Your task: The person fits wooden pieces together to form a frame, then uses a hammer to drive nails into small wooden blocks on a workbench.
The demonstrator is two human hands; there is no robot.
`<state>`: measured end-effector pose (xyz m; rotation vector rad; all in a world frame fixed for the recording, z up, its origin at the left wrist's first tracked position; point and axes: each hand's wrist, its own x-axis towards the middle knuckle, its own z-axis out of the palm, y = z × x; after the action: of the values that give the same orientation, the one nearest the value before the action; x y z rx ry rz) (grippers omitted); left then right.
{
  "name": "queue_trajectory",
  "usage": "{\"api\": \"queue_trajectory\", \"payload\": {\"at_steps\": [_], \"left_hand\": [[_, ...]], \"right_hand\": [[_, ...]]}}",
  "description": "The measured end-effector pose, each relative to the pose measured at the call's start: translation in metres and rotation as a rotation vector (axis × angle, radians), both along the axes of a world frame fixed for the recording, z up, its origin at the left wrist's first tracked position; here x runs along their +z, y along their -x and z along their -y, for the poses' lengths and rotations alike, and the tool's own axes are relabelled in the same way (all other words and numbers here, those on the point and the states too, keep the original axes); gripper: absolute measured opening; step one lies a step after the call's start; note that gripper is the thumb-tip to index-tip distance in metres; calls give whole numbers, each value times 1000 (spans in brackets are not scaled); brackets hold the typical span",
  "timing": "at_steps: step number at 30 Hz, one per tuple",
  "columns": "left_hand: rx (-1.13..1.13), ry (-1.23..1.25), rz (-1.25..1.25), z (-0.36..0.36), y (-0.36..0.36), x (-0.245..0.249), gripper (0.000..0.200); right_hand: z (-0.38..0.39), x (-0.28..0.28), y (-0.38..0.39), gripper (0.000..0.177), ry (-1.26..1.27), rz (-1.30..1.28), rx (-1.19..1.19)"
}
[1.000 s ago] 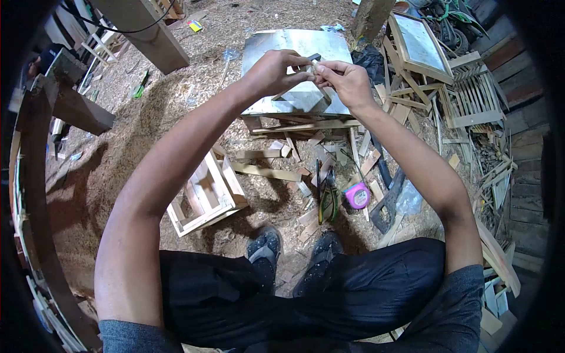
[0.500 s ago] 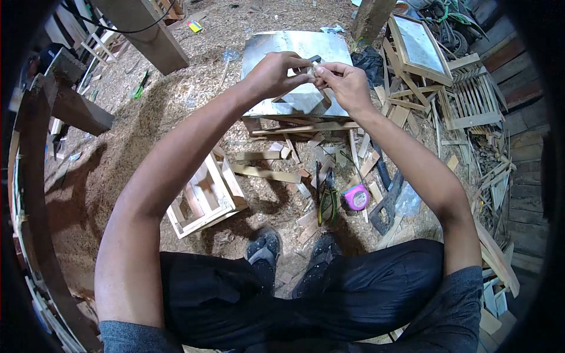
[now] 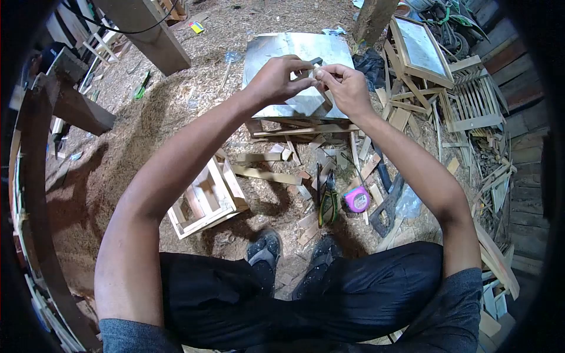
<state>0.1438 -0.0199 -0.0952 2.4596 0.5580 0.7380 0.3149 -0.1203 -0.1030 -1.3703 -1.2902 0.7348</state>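
Over the low worktable [image 3: 282,44], my two hands meet at a small pale piece [image 3: 317,70], too small to name. My right hand [image 3: 348,91] pinches it between thumb and fingertips. From the other side, my left hand [image 3: 276,81] curves its thumb and forefinger toward the same spot; the fingertips close round something I cannot make out. Just behind the fingertips shows a dark, blunt-ended object [image 3: 316,60], mostly hidden. Below the hands a strip of wood lies at a slant on the tabletop, partly covered.
A small wooden frame [image 3: 209,197] lies on the shavings at left. Near my feet are pliers [image 3: 328,206], a pink tape measure [image 3: 356,200], a handsaw [image 3: 385,215] and wood offcuts. Framed panels and slatted pieces [image 3: 477,97] lean at right; a post [image 3: 144,38] stands at left.
Both hands stay together over the worktable. The fingers have shifted slightly, with the left thumb and forefinger a little further apart. The view has moved very slightly.
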Motion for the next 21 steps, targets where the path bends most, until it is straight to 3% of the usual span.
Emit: {"api": "queue_trajectory", "payload": {"at_steps": [6,9,21], "left_hand": [[-7,-6,124,6,-1,-2,38],[67,122,39,14,0,7,34],[216,110,72,26,-11,1,26]], "right_hand": [[-2,-4,0,16,-26,-62,6],[-4,-7,-2,16,-34,-42,3],[-2,-9,-4,19,-38,-135,11]]}}
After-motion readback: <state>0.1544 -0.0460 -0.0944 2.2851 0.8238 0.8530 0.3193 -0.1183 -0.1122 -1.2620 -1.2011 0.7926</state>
